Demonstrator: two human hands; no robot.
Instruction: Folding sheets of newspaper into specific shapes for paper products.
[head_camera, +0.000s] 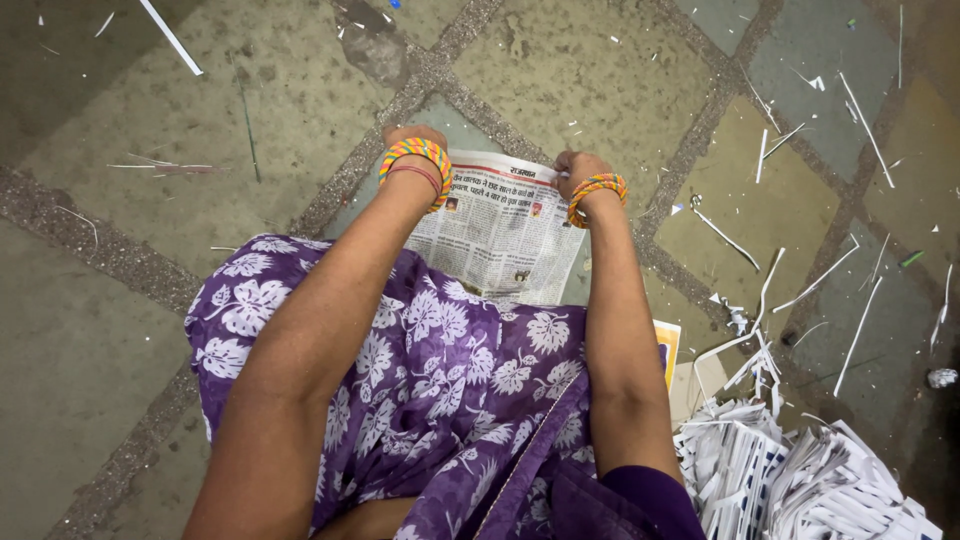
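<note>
A sheet of newspaper (500, 235) lies on the stone floor in front of my lap, which is covered in purple cloth with white leaf prints (440, 390). My left hand (412, 135) is curled over the sheet's far left corner. My right hand (577, 167) grips the far right edge. Both wrists wear bright multicoloured bangles. The fingers of both hands are mostly hidden behind the wrists.
A heap of folded white paper pieces (800, 480) lies at the lower right. Thin paper strips (820, 280) are scattered over the tiled floor to the right. A yellow-edged sheet (668, 345) peeks out beside my right arm. A white stick (170, 37) lies at upper left.
</note>
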